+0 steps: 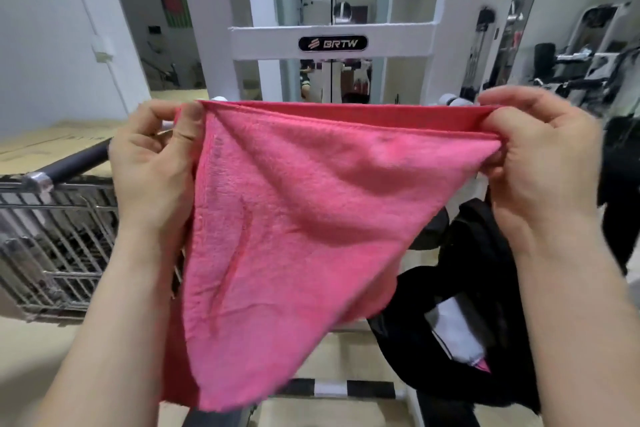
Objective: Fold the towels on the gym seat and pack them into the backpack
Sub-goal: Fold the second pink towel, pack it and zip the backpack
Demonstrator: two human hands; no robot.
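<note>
Now my left hand (152, 163) and right hand (540, 163) fingers pinched shut on pink towel (294, 225) top corners, doubled towel hanging beside open black backpack (467, 288)

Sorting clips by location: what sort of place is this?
Most likely a gym: a white BRTW weight machine frame ahead, more exercise machines at right, and both hands holding a pink towel.

The towel (294, 211) is bright pink, the backpack (478, 305) is black with a bit of white and pink inside, the gym machine frame (332, 42) is white, and the cart (59, 236) is shiny silver.
</note>
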